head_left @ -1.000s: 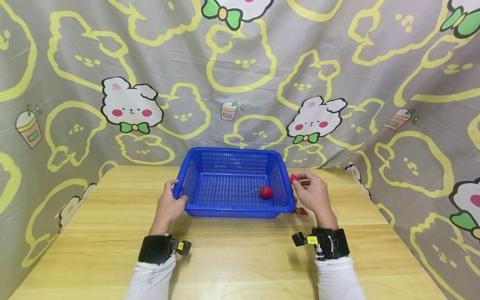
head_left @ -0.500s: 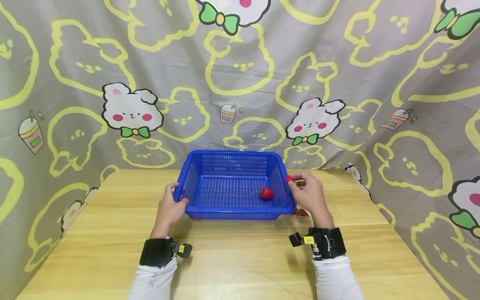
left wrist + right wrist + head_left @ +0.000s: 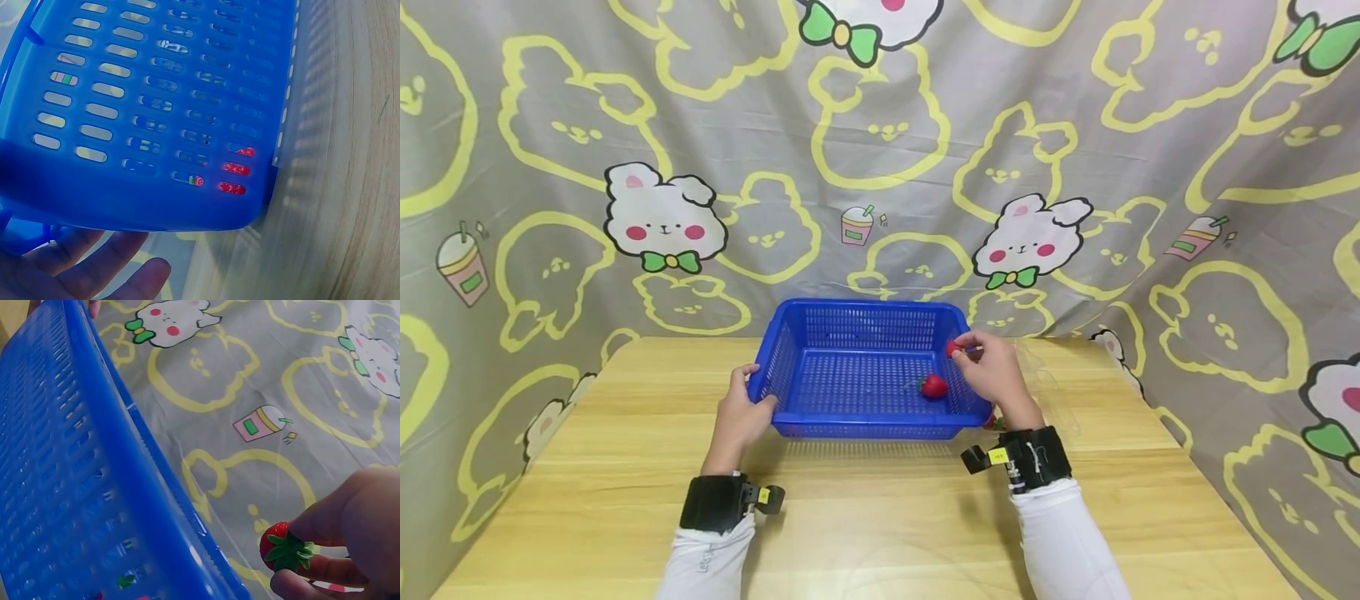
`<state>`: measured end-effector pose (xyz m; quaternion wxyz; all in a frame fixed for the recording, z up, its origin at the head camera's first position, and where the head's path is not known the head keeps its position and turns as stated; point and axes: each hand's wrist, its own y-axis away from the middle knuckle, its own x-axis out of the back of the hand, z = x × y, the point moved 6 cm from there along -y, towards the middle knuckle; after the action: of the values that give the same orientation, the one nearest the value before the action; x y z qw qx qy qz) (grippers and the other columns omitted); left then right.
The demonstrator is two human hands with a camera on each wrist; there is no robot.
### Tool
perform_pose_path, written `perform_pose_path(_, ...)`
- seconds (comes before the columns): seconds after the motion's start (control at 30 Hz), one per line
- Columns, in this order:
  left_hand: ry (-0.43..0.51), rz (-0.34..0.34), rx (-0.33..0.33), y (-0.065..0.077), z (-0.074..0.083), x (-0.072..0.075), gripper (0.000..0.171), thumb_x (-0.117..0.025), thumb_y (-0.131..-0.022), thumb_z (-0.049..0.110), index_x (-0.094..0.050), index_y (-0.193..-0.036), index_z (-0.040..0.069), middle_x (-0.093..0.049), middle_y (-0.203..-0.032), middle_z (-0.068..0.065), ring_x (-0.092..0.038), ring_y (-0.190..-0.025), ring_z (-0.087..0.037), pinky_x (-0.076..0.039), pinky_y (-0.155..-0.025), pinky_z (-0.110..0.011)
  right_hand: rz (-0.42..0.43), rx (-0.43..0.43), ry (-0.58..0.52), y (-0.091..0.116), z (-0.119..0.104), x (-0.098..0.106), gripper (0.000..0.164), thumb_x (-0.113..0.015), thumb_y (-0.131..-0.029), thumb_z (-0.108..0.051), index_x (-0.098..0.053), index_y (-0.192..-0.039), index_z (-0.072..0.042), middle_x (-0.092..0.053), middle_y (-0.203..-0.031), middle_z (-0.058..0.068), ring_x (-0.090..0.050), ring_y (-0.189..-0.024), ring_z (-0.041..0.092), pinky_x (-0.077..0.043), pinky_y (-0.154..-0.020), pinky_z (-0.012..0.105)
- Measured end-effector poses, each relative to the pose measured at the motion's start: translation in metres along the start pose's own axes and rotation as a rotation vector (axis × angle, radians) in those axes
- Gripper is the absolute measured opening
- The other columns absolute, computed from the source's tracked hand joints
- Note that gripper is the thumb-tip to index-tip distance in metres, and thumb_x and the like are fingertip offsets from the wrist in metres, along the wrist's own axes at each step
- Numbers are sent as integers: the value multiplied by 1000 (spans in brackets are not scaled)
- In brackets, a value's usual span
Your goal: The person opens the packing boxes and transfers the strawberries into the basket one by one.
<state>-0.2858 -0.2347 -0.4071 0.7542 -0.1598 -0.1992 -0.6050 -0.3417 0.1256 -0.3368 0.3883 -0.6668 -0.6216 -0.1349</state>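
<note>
A blue perforated plastic basket (image 3: 865, 419) sits on the table, seen from above in the head view. My left hand (image 3: 739, 421) grips its left side, thumb near the front corner. One red strawberry (image 3: 934, 387) with a green stem lies inside, toward the right. Above the basket's right rim, my right hand (image 3: 995, 371) pinches another strawberry (image 3: 953, 348) between thumb and fingers. The right wrist view shows that strawberry's green leafy cap (image 3: 287, 551) facing the camera. Further red strawberries (image 3: 997, 422) lie just outside the basket's right side, mostly hidden by the basket and my right forearm.
The wooden table (image 3: 865, 517) extends in front of the basket and to both sides. Behind it hangs a grey curtain (image 3: 775, 100) with yellow outlines and rabbit prints. A faint transparent plastic piece (image 3: 1060, 404) lies right of my right hand.
My right hand has moved left with the strawberry, from outside the basket's right side to above its rim. My left hand stays on the basket.
</note>
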Motion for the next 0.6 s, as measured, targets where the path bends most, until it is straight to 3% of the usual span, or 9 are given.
perform_pose_path(0.3, -59, -1, -29, 1, 3, 3, 60, -49, -91, 11, -22, -144, 1, -34, -142, -38, -38, -126, -51, -33, -103, -65, -72, 11, 8, -7, -4, -17, 14, -64, -89, -14, -64, -99, -4, -68, -94, 15, -62, -79, 28, -56, -70, 44)
perform_pose_path(0.6, -41, 2, -28, 2, 2, 1, 59, -48, -91, 10, -23, -144, 1, -35, -141, -37, -38, -125, -50, -33, -102, -65, -80, 49, -19, -9, -7, -28, 15, -64, -87, -8, -64, -100, 0, -67, -96, 17, -64, -83, 29, -56, -74, 46)
